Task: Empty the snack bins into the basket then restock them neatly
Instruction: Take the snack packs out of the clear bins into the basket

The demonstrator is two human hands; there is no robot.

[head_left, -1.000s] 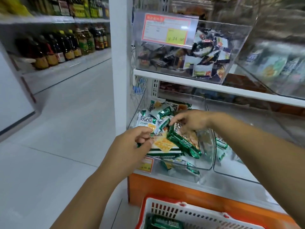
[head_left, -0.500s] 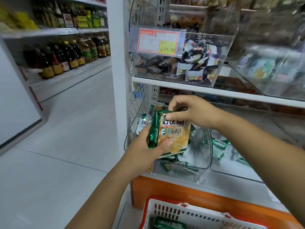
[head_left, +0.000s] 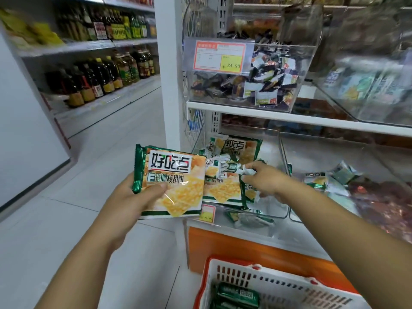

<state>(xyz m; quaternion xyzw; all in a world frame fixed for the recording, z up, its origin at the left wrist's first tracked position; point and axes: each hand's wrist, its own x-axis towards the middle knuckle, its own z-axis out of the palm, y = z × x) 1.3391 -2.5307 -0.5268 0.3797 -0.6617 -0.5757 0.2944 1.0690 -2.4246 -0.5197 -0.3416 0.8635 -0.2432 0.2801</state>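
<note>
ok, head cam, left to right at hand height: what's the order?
left hand gripping a large biscuit packet → stacked packets → right hand pinching a small packet → loose packets

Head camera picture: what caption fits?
Left hand holds a cracker pack while right hand pinches a small packet in the bin.
</note>
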